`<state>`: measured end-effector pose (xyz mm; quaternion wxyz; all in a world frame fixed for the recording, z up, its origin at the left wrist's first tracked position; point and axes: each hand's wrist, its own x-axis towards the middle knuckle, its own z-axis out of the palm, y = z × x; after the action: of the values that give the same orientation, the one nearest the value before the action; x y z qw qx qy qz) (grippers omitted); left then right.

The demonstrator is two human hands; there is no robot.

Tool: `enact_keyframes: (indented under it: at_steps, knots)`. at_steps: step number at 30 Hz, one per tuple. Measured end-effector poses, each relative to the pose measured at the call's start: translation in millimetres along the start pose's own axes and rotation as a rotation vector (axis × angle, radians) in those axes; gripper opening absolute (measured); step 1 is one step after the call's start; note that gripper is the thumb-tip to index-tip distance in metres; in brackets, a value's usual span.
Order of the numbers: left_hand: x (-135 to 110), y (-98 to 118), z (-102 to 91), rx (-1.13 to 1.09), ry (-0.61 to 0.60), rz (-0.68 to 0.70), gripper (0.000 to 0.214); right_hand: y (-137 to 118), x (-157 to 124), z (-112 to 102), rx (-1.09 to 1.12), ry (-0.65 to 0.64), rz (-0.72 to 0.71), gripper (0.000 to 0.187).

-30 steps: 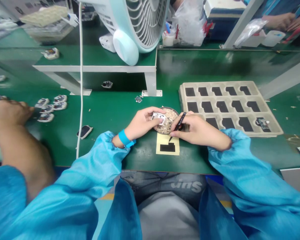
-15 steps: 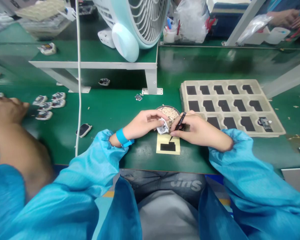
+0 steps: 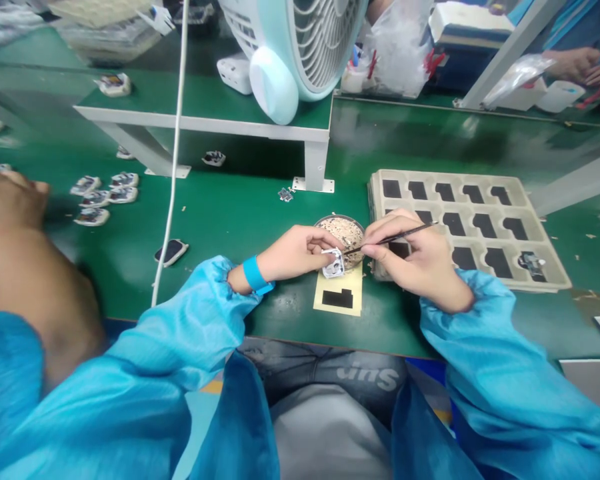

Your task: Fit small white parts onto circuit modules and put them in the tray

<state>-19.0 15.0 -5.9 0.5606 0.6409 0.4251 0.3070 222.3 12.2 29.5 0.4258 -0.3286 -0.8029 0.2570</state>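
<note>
My left hand (image 3: 300, 252), with a blue band at its wrist, is closed on a small white plastic housing (image 3: 333, 264) with grey patches inside. My right hand (image 3: 410, 257) grips slim black tweezers (image 3: 399, 236), held nearly level, their tip at the housing's right edge. Whether the tip touches it or pinches anything is too small to tell. Behind the housing is a round dish (image 3: 341, 230) full of beige and dark scraps. Below it lies a pale yellow sheet (image 3: 320, 301) bearing a black L-like cutout (image 3: 338, 298).
On the right stands a beige compartment tray (image 3: 500, 181) with black pieces. A fan (image 3: 275, 83) sits on a raised shelf (image 3: 300, 133). A white cable (image 3: 173, 167) hangs at left, near several white housings (image 3: 94, 199). A co-worker's arm (image 3: 30, 253) rests at far left.
My right hand has lifted and turned, swinging the tweezers from steep over the yellow sheet to nearly level at the housing. The housing has tilted, showing more of its inside. The view has shifted slightly.
</note>
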Motion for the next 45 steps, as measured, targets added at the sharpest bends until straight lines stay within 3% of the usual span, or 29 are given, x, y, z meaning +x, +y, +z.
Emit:
enact_keyframes:
  at_steps: [17,23,41,45]
  knots:
    - [1.1,-0.5,1.2,0.063,0.007,0.004,0.024,4.0,-0.4,3.6,-0.125,-0.078,-0.096,0.007]
    - [1.2,-1.3,0.4,0.003,-0.008,0.011,0.026,1.4,-0.8,4.7,-0.135,-0.048,-0.154,0.012]
    - [1.9,3.9,-0.3,-0.057,-0.004,-0.035,0.027,-2.9,-2.8,2.5,-0.111,-0.026,-0.048,0.013]
    - [1.7,5.4,-0.1,-0.077,0.002,-0.034,0.026,-2.7,-2.1,3.9,-0.069,-0.032,0.040,0.008]
